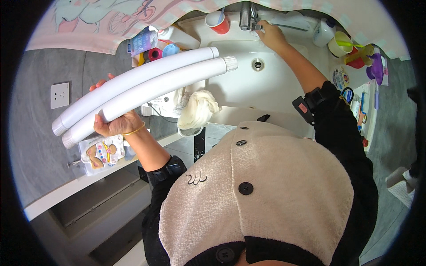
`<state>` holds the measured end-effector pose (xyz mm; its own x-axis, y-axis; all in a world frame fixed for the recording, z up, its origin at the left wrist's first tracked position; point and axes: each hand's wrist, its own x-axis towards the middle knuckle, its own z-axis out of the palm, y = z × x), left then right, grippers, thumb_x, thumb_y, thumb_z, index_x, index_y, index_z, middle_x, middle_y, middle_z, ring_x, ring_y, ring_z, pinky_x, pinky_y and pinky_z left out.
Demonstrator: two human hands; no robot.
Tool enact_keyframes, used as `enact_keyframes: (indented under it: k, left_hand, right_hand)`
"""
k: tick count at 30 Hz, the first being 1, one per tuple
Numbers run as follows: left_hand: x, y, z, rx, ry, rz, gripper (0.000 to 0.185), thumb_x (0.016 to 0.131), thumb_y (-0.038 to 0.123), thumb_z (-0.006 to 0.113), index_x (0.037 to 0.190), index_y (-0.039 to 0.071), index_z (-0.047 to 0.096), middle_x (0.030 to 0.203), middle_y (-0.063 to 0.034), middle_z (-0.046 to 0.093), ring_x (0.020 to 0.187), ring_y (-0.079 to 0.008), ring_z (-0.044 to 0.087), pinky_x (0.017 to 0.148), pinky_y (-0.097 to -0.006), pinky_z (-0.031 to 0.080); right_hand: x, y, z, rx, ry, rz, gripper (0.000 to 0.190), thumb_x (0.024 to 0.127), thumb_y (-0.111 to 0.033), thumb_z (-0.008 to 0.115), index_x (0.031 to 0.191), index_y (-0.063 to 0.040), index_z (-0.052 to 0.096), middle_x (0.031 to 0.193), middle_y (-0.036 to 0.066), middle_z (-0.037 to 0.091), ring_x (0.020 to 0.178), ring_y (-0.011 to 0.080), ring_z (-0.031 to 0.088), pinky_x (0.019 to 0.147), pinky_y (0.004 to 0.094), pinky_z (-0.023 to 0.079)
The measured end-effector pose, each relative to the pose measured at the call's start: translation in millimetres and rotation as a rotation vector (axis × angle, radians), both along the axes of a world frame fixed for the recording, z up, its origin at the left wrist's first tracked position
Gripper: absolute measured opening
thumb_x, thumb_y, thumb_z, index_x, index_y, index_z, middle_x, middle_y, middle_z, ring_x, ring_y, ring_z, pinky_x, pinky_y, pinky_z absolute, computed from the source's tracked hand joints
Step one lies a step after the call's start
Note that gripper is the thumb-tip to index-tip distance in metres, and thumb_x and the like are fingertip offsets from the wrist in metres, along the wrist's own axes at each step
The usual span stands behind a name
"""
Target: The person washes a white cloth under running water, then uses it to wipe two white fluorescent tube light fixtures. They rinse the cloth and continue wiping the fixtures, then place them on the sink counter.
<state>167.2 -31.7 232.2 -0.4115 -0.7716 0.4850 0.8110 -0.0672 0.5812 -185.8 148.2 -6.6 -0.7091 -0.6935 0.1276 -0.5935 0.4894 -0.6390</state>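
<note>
My left hand (121,123) grips two curved white plastic tubes (149,83) side by side, with the thumb over the nearer one and fingertips showing past the far one. Their lower left ends are ribbed, and the nearer tube has a fluted tip at upper right. The tubes reach over the left rim of the white washbasin (233,86). At the back of the basin, my right hand (273,36) has its fingers on a small metal tap part (257,27) beside the chrome faucet (245,16). The fingers partly hide that part.
A red cup (218,22) stands left of the faucet, by bottles and packets. A pale cloth (199,108) hangs at the basin's left front. Along the right edge stand a yellow cup (340,44) and a purple spray head (376,68). A pink curtain (100,23) hangs across the top.
</note>
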Motion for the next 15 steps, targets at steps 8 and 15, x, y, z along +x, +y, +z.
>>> enact_keyframes:
  k: [8, 15]
  left_hand:
    - [7, 3, 17, -0.115, 0.019, 0.01, 0.066, 0.063, 0.029, 0.062, 0.127, 0.026, 0.047, 0.114, -0.0118, 0.052, 0.106, -0.029, 0.05, 0.106, -0.0583, 0.028]
    - [5, 1, 18, -0.164, 0.015, -0.01, 0.07, 0.064, 0.029, 0.062, 0.131, 0.028, 0.042, 0.114, -0.0131, 0.052, 0.106, -0.0301, 0.05, 0.106, -0.0588, 0.028]
  right_hand:
    - [11, 5, -10, -0.023, -0.028, -0.013, 0.034, 0.082, -0.022, 0.064, 0.111, -0.006, 0.055, 0.094, 0.022, 0.065, 0.089, 0.0391, 0.062, 0.078, 0.0455, 0.049]
    - [20, 6, 0, -0.005, -0.013, -0.022, 0.036, 0.082, -0.021, 0.064, 0.113, -0.008, 0.052, 0.092, 0.021, 0.065, 0.087, 0.0396, 0.062, 0.076, 0.0459, 0.049]
